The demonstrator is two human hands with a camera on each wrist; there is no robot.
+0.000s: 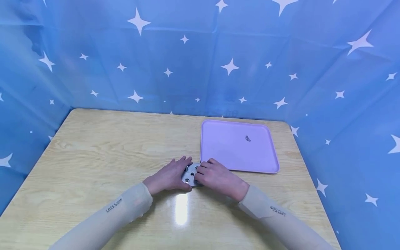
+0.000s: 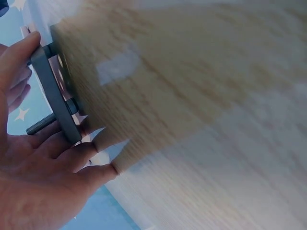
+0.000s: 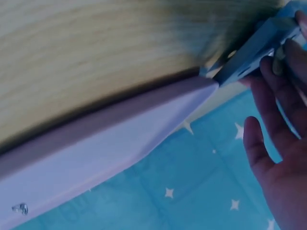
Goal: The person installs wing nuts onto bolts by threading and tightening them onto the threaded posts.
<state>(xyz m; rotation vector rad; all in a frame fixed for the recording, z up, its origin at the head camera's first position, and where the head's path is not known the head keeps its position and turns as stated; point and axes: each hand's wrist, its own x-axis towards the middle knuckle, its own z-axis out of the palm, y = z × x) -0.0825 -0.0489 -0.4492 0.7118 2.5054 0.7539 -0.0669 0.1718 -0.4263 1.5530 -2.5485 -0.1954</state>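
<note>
A grey metal plate with several round holes (image 1: 191, 174) lies at the near left corner of the tray. In the left wrist view the plate (image 2: 56, 93) is seen edge-on, raised off the table by short dark feet, with a threaded bolt (image 2: 42, 124) sticking out of its upper face. My left hand (image 1: 171, 175) grips the plate by its edges, thumb at the near side and fingers at the far side. My right hand (image 1: 217, 178) is curled over the plate's right part. Its fingers (image 3: 288, 103) pinch a small part (image 3: 278, 60) against the plate, mostly hidden by the fingertips.
A shallow purple tray (image 1: 229, 149) stands at the right rear of the wooden table (image 1: 118, 146). On it lies a small shiny metal piece (image 1: 248, 138), too small to identify. Blue star-patterned cloth (image 1: 187, 69) hangs behind and at both sides of the table.
</note>
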